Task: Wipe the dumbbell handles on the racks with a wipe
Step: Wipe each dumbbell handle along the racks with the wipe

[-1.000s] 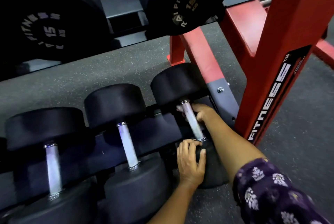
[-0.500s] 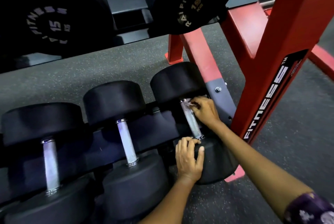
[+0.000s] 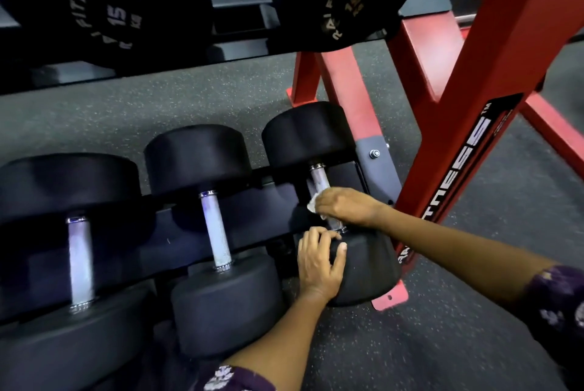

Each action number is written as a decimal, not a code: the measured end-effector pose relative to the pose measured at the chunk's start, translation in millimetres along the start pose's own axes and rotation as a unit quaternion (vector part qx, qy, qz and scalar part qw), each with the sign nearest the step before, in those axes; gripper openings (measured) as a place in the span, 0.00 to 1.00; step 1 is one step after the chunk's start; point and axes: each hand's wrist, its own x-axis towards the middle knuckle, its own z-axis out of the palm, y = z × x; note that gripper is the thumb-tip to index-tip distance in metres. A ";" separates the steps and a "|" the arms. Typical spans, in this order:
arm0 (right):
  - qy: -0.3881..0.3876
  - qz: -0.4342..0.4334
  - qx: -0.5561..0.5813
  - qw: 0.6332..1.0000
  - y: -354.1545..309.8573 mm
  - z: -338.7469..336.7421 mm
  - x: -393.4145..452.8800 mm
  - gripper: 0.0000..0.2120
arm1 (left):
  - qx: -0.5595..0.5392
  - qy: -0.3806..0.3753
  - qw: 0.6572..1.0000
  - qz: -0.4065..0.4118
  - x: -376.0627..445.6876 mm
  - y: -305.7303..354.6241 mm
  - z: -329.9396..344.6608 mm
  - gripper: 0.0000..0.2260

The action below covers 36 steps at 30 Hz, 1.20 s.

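Lower rack (image 3: 177, 226): three dumbbells side by side, rightmost dumbbell (image 3: 319, 141) at the right end beside the upright (image 3: 474, 106). Right hand (image 3: 344, 205) and wipe (image 3: 314, 205) on its handle (image 3: 319, 179), left hand (image 3: 319, 264) on its near head. Upper rack (image 3: 189, 55): two dumbbells.

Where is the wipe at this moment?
In the head view, the wipe is in the right hand, pressed around the handle of the rightmost dumbbell on the lower rack, just above the left hand.

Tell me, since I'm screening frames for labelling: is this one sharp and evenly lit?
Head view: dim, bluish light; wide-angle bending of the red rack upright; right hand and wipe slightly soft; middle dumbbell handle crisp; lower left corner sinks into shadow.
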 end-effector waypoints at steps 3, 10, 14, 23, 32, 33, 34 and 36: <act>0.004 -0.041 -0.100 0.994 18.3 -5.1 7.5 0.15 | 0.003 0.004 1.000 -0.003 0.1 0.1 0.3 0.07; -0.006 -0.110 -0.162 0.981 29.3 -14.9 -0.4 0.17 | 0.007 0.007 1.000 -0.004 0.1 -0.5 1.5 0.08; -0.041 -0.091 -0.202 0.974 27.8 -4.9 5.6 0.17 | 0.005 0.000 1.000 -0.011 0.6 0.3 0.8 0.09; -0.032 -0.076 -0.203 0.976 39.1 -15.4 21.7 0.17 | 0.005 0.005 1.000 -0.004 -0.1 0.3 0.7 0.09; -0.093 -0.063 -0.207 0.972 36.0 -20.6 23.1 0.19 | 0.007 0.003 1.000 -0.005 -0.6 0.9 0.8 0.08; -0.101 -0.038 -0.202 0.973 36.2 -27.6 28.0 0.19 | 0.005 0.005 1.000 -0.002 -0.5 1.6 0.4 0.07; -0.099 -0.021 -0.202 0.974 34.7 -26.3 28.4 0.19 | 0.003 0.008 1.000 -0.002 -0.1 1.9 0.4 0.07; -0.111 -0.038 -0.168 0.979 25.4 -9.7 15.4 0.20 | 0.000 0.007 1.000 -0.005 0.5 1.5 0.7 0.07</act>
